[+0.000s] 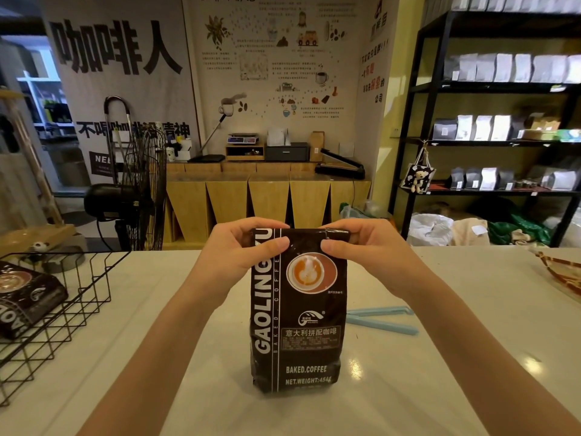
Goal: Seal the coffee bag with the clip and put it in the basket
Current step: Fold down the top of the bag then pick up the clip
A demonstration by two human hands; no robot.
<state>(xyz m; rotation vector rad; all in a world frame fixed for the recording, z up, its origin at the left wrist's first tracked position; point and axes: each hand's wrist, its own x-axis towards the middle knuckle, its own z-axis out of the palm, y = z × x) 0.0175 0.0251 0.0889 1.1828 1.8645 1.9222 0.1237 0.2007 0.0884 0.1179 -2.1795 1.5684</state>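
I see the coffee bag (295, 309) upright mid-counter w/ both hands at its top, blocking the centre. Clip (382, 319) lies open just right of the bag, bare counter (440, 357) around it. Left, the wire basket (63, 309) has its top open; another bag (25, 297) fills its far-left part.

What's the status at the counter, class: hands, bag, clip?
Both hands, left hand and right hand, pinching the coffee bag top. Bag upright. Blue clip lying open behind it, unused. Wire basket unobstructed.

Two bare forearms, left hand (239, 247) and right hand (361, 243), no sleeves or jewellery.
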